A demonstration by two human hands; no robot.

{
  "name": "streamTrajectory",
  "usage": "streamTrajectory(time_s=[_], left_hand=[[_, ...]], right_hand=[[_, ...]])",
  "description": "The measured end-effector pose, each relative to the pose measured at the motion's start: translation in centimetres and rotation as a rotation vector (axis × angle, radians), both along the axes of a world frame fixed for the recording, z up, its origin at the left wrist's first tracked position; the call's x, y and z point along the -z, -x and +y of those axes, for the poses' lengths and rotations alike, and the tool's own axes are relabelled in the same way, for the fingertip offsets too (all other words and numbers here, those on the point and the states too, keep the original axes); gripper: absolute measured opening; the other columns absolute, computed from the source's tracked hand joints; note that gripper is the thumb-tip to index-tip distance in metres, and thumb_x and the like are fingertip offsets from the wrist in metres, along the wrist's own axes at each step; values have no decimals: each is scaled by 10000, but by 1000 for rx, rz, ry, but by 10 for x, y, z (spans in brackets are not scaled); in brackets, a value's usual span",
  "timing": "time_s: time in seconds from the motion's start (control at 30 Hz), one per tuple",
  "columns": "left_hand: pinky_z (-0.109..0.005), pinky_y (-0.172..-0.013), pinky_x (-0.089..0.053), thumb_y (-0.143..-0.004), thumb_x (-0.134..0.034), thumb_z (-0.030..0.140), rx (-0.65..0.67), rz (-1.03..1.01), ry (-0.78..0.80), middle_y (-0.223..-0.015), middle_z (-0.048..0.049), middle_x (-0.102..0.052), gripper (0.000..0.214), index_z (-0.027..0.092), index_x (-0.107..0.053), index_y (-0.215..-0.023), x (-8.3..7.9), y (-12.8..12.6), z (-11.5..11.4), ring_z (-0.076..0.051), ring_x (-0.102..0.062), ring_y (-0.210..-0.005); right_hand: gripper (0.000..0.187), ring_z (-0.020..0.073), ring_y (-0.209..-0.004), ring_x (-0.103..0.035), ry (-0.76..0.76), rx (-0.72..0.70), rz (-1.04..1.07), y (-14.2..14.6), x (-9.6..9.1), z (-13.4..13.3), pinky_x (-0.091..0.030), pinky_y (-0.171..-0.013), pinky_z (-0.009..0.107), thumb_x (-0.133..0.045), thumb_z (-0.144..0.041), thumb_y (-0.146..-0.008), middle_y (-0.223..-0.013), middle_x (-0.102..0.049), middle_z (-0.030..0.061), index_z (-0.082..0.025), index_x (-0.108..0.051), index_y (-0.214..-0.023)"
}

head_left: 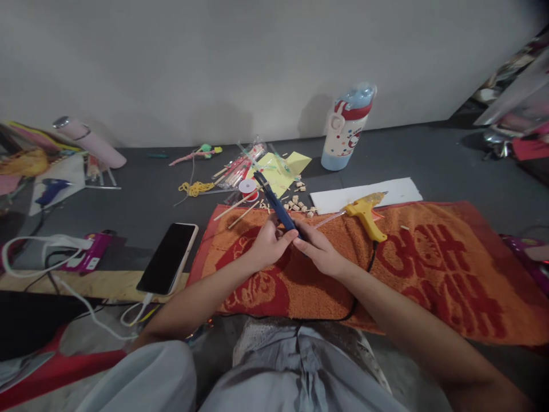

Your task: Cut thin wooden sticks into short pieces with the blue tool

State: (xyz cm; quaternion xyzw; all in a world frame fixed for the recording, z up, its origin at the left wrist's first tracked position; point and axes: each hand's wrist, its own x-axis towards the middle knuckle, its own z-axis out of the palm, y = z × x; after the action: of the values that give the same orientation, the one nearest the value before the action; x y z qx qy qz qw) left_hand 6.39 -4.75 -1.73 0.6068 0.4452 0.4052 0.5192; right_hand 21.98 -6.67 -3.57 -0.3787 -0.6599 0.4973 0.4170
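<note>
Both my hands meet over an orange and red towel (429, 269) spread on the dark floor. My left hand (270, 243) and my right hand (319, 249) are closed on the lower end of a long dark blue tool (274, 203), which slants up and away to the left. A yellow glue gun (364, 214) lies on the towel just right of my right hand, its black cord running back toward me. Small cork pieces (295, 203) and thin wooden sticks (240, 209) lie just beyond the tool.
A phone (169, 257) on a charging cable lies left of the towel. Behind stand a blue and white bottle (345, 129), a white sheet (364, 194), yellow paper (285, 169), a bag of sticks (240, 163) and a pink cylinder (90, 143). A wall closes the back.
</note>
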Motion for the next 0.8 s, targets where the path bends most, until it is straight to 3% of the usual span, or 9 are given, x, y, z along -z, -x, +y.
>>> streamTrajectory(time_s=[0.57,0.67,0.8], left_hand=[[-331,-774,-490,-730,-634,622,-24,-5,-27,-952,-78,-600,549,167,-493,-1003,2,-1,2,-187,-582,-859],[-326,-785,-491,-720,-634,641,21,-11,15,-939,-70,-612,553,167,-516,-978,-1,1,7,-187,-593,-862],[-323,-792,-495,-795,-537,645,136,40,17,-917,-63,-642,507,175,-542,-983,-7,10,13,-195,-612,-900]], right_hand=[[574,305,-1146,-575,4,-2,5,2,-4,0,-426,-1031,480,-470,-609,-880,-1204,-650,97,-208,-544,-1284],[571,299,-1103,-592,40,10,5,3,-7,1,-442,-1010,487,-442,-606,-894,-1136,-671,89,-205,-550,-1285],[606,290,-1185,-554,69,24,67,1,-6,4,-395,-1068,475,-509,-624,-851,-1249,-631,78,-224,-531,-1306]])
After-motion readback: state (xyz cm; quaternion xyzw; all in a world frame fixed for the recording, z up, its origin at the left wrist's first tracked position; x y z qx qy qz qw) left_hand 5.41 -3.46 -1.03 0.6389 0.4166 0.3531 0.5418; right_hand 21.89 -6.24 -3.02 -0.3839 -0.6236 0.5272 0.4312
